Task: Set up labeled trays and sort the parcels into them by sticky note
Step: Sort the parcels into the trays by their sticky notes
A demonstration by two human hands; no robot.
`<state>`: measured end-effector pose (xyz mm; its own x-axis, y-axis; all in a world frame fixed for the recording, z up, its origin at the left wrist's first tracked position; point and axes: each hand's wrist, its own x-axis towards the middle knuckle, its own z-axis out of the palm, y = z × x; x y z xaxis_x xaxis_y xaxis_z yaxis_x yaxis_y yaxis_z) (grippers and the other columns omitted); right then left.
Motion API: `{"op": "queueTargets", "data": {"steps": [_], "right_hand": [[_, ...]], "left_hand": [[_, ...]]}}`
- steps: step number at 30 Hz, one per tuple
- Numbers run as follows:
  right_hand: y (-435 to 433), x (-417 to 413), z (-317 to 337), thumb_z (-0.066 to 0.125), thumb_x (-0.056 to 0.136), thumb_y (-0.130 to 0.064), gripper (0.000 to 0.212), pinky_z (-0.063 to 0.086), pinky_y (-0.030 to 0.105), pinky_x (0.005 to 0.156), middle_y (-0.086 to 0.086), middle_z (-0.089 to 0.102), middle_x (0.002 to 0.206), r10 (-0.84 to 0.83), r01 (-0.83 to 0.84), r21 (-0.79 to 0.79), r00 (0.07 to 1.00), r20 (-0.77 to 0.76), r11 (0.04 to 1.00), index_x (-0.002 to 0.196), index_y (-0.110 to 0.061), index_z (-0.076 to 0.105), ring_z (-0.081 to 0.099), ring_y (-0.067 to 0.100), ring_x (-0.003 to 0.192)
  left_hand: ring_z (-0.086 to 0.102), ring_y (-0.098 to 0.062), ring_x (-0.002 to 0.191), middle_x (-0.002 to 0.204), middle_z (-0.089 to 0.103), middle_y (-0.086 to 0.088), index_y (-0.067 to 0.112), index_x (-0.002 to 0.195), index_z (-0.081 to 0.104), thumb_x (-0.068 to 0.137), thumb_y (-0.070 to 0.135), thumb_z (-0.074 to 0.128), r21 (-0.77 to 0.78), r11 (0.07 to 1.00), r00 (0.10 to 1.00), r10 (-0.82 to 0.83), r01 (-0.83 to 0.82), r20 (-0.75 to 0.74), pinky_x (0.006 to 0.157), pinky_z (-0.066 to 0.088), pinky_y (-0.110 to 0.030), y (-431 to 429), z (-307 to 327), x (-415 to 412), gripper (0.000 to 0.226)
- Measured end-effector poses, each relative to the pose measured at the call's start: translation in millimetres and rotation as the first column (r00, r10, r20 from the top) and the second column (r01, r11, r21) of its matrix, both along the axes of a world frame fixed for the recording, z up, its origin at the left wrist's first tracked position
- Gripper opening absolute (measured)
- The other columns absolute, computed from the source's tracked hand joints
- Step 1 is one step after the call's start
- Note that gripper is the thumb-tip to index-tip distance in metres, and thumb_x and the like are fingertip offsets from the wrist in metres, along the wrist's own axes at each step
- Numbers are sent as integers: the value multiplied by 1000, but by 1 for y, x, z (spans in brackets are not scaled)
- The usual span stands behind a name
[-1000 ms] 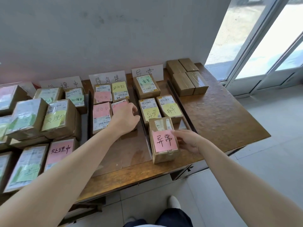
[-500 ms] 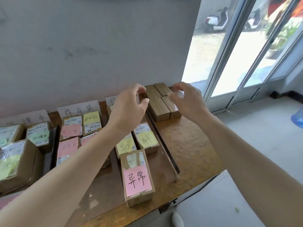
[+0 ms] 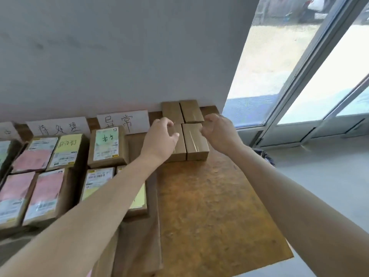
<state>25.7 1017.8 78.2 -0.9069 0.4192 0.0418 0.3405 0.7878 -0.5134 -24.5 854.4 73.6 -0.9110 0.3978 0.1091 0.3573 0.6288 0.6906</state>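
Note:
Several plain brown parcels with no sticky notes stand in a block at the back of the wooden table (image 3: pixel 209 206); the front right one (image 3: pixel 196 140) lies between my hands. My left hand (image 3: pixel 161 136) hovers over the front left parcel (image 3: pixel 179 150), fingers curled and apart. My right hand (image 3: pixel 218 130) is just right of the block, fingers curled, empty. To the left, noted parcels fill a tray under a white label (image 3: pixel 123 120); one has a green note (image 3: pixel 106 139).
A second white label (image 3: pixel 58 127) leans on the wall above more parcels with pink (image 3: pixel 33 159) and yellow notes (image 3: pixel 68 142). Bare tabletop lies in front of the plain parcels. A glass door (image 3: pixel 299 76) is at the right.
Both hands left the sorted parcels and reached to the block of plain parcels at the back. The view swung up and right; the pink-noted parcel at the front has dropped out of view.

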Motion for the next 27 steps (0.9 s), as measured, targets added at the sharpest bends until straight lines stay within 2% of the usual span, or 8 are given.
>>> {"op": "queueTargets", "data": {"steps": [5,9,12,16,20,23,27], "right_hand": [[19,-21,-50,54,91,-26,50,36,38,101,7,44,140,91,-93,3,984,151,996,137,-11,43,34,26,131],[27,-31,-87,56,90,-29,56,32,44,108,7,38,146,233,-243,-3,926,295,970,140,-11,38,22,29,139],[29,-37,-105,59,88,-32,61,30,46,110,7,34,148,276,-297,3,890,364,955,141,-12,36,18,30,140],[33,-42,-120,56,90,-32,56,30,46,108,9,32,147,268,-282,-20,886,379,959,139,-12,37,20,33,138],[40,-45,-124,52,93,-28,48,33,44,106,13,32,144,182,-174,-52,946,269,983,136,-9,40,26,33,133],[47,-50,-127,53,92,-30,54,33,45,103,14,29,146,104,-66,-142,956,273,988,138,-9,34,26,34,133],[52,-55,-133,56,89,-27,46,38,42,98,15,41,134,84,7,-308,956,280,951,127,-7,39,40,34,122]], "left_hand": [[50,-20,110,129,47,-8,11,126,49,91,24,57,-148,988,995,53,-40,86,85,36,-25,25,-51,-23,38],[47,-24,118,138,41,-8,10,132,44,92,24,57,-241,970,987,51,-13,152,87,39,-27,39,-82,-29,45],[38,-26,127,143,35,-9,9,138,39,91,27,58,-298,955,982,58,-3,177,98,39,-34,43,-96,-31,53],[29,-29,133,147,27,-11,10,141,33,91,32,57,-325,944,968,125,-49,217,105,34,-39,50,-110,-35,60],[28,-33,135,149,23,-16,8,147,19,90,34,59,-294,947,942,210,-129,264,107,32,-41,56,-117,-41,73],[29,-33,136,150,20,-19,6,148,10,90,33,60,-277,942,910,275,-189,312,106,32,-40,61,-122,-47,81],[33,-33,134,152,17,-17,3,147,10,89,27,63,-233,928,848,363,-291,386,104,35,-38,67,-123,-51,82]]}}
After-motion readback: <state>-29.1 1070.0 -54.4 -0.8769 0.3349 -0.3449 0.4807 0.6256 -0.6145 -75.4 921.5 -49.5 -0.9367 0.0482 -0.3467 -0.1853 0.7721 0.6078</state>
